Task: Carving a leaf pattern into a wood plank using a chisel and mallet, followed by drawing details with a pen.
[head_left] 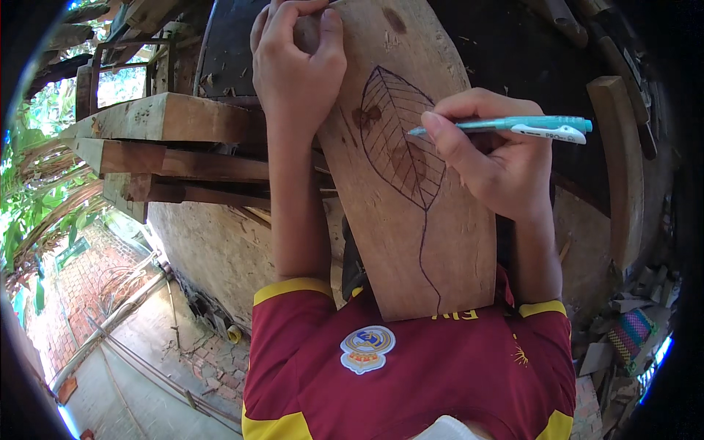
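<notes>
A flat wooden board (458, 260) leans from my chest up to the dark surface in front of me. On it a leaf (387, 110) is drawn in dark ink, with a midrib, slanting side veins and a long wavy stem running to the near edge. My right hand (499, 158) pinches a light teal pen (539, 125) with a white clip, its tip over the middle of the leaf. At the board's far left edge, my left hand (302, 73) grips the wood with curled fingers, the thumb on its face. Some fingertips are hidden.
Several thick timber pieces (205, 121) are stacked to the left, beside the dark work surface (517, 62). A curved wooden piece (616, 176) stands at the right. Farther out are a colourful woven item (632, 334) and a brick-paved floor (84, 275) with long thin poles.
</notes>
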The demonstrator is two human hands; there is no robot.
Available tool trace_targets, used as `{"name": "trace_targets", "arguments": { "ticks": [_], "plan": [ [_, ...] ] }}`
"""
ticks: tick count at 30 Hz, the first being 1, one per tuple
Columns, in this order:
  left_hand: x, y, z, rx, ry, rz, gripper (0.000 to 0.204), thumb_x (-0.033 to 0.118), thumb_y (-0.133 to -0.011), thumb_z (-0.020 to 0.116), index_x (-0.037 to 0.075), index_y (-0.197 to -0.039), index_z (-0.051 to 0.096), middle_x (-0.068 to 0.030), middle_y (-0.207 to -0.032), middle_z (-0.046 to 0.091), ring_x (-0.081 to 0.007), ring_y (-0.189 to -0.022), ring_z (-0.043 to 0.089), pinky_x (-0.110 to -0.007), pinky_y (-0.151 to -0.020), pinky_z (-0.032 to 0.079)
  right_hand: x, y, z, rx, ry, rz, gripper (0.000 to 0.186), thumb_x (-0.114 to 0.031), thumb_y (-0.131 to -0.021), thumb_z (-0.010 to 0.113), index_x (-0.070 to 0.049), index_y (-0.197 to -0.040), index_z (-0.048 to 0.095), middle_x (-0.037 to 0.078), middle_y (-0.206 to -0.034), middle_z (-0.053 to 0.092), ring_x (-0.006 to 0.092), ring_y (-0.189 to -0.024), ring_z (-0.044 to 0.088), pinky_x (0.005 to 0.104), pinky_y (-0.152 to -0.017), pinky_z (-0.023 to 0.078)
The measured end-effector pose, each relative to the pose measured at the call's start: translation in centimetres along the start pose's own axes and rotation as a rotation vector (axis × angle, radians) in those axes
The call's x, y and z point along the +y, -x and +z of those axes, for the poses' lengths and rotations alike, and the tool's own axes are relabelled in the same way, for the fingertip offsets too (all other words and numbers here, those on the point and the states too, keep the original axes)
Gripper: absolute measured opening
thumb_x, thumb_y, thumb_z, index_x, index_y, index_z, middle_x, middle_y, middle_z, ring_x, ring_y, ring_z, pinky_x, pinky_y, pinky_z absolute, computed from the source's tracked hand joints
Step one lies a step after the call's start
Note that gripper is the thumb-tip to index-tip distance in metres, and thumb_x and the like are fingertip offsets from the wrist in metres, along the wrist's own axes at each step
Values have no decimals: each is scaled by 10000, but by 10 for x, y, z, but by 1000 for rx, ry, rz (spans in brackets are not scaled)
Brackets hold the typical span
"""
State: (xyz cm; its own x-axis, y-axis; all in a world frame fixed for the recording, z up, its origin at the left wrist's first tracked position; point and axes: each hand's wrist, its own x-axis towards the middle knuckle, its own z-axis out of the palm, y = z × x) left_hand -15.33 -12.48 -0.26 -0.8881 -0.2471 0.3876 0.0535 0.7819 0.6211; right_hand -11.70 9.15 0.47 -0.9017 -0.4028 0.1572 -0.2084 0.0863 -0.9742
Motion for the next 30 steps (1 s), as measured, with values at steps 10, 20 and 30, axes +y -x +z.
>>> {"name": "trace_targets", "arguments": {
  "ticks": [10, 20, 30],
  "plan": [
    [-14, 0, 5, 36, 36, 97, 191, 132, -945, 648, -41, -1022, 673, -272, -1214, 645, -425, -1326, 531, -454, -1087, 405, 5, -2, 0, 5, 4, -55, 87, -79, -897, 760, 5, -916, 754, 36, -714, 716, 44, -594, 650, 159, -508, 483],
    [-16, 0, 6, 47, 29, 99, 194, 136, -940, 648, -37, -1020, 680, -273, -1220, 645, -428, -1325, 532, -461, -1098, 401, 5, -2, 2, 40, 23, -50, 80, -70, -883, 772, 5, -905, 754, 33, -711, 714, 43, -589, 647, 160, -505, 476],
    [-19, 2, 5, 46, 6, 94, 199, 148, -942, 655, -26, -1034, 681, -282, -1254, 634, -424, -1324, 532, -463, -1097, 402, 3, -2, -5, -84, -4, -42, 78, -64, -902, 750, 12, -919, 749, 33, -737, 715, 47, -619, 648, 168, -539, 494]
  ]
}}
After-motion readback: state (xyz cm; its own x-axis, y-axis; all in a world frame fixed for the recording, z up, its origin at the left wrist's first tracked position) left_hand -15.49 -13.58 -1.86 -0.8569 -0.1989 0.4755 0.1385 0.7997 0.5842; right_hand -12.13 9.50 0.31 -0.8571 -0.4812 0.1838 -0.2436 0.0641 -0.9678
